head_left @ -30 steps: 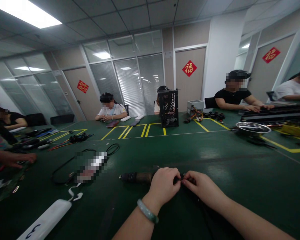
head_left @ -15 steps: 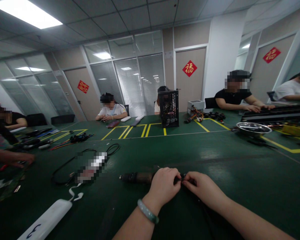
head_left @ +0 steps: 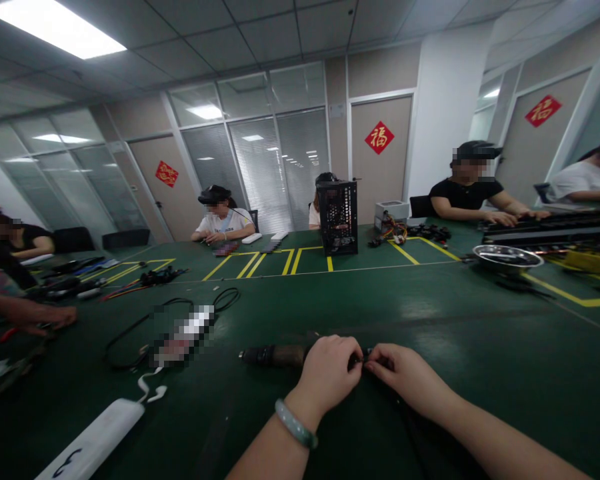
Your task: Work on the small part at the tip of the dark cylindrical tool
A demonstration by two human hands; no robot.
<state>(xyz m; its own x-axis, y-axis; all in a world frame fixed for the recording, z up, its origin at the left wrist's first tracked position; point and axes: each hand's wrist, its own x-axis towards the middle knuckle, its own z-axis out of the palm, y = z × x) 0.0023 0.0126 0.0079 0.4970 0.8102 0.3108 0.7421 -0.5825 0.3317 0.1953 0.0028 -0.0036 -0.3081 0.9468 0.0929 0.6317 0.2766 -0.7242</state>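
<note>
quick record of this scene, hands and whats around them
place: green work table in an office room
left hand: fingertips pinching a small dark part, jade bangle on the wrist
right hand: fingertips on the same part
beside hands: dark cylindrical part by the left hand
rest: black cable, white corded unit, black mesh computer case, steel bowl
others: co-workers seated around the table, one in a black top

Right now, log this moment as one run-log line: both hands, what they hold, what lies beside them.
left hand: pinching small dark part | right hand: pinching same part | beside: dark cylinder
</note>
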